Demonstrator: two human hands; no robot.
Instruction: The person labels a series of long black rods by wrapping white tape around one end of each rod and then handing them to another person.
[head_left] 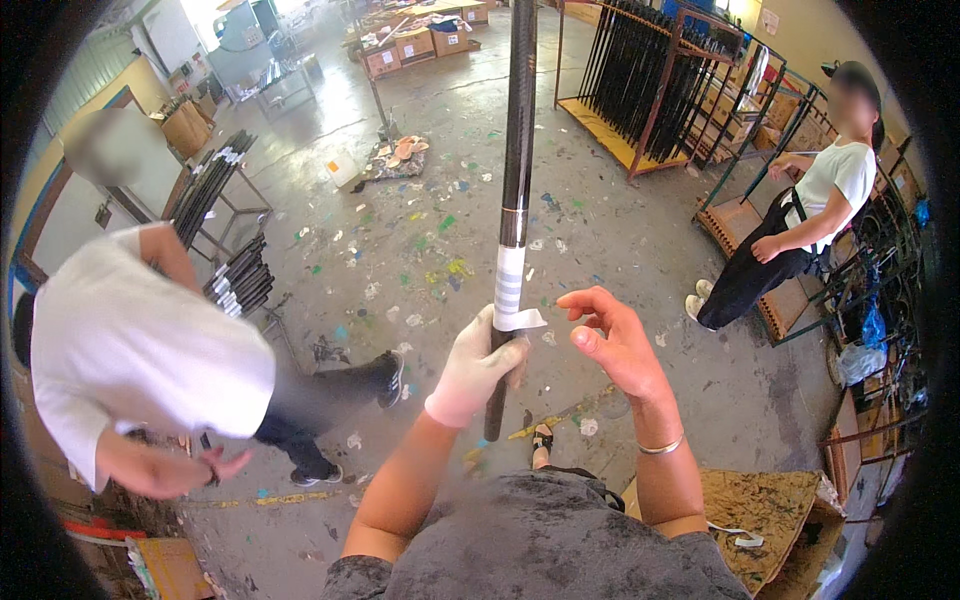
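Observation:
A long black pole stands nearly upright before me, its top running out of view. My left hand, in a white glove, is wrapped round it near its lower end. Just above that hand a band of white tape is wound round the pole in overlapping turns. The tape's loose end sticks out to the right. My right hand is bare, with a bracelet at the wrist. It hovers right of the tape end, apart from it, fingers curved and spread with nothing between them.
At left a person in a white shirt strides close by; another person stands at right. A rack of black poles is at the back right. More poles lie on a stand at left. A cardboard box is near my right elbow.

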